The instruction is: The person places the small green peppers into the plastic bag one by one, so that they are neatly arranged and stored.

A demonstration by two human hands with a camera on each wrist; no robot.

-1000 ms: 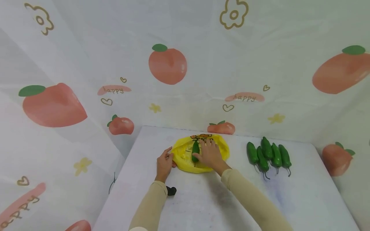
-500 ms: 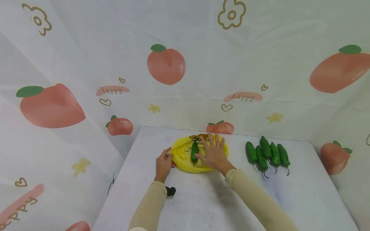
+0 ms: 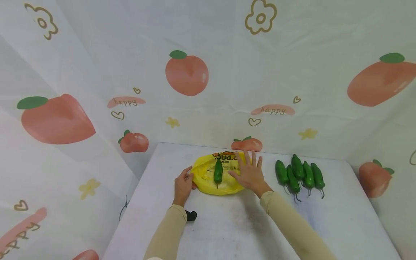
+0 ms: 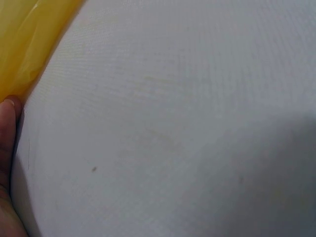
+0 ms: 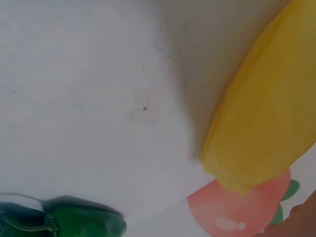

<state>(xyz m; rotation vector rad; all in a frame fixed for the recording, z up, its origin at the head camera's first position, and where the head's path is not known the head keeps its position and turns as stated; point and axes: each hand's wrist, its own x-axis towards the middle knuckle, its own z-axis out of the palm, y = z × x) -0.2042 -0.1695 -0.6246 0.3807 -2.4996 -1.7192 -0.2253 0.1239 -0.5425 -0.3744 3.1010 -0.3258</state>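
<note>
At left, my left hand [image 3: 183, 186] has its fingers curled, pinching the left edge of the yellow bag [image 3: 202, 183]. A dark object [image 3: 192, 216] shows partly from behind my left sleeve [image 3: 168, 231]; identity unclear. Mid-bag lies one green pepper [image 3: 218, 172], stem toward me; whether inside the plastic or on top, I cannot tell. Right of it, my right hand [image 3: 251, 177] is spread wide, fingers straight, holding nothing, over the bag's right part; contact with the plastic unconfirmed. Change: over the last second this hand has moved right, away from the pepper, which has stayed put. I take this to mean the pepper is released and lies steady unaided. Farther right, five other peppers [image 3: 297, 168] lie grouped on the white table [image 3: 221, 224], apart from the bag.
</note>
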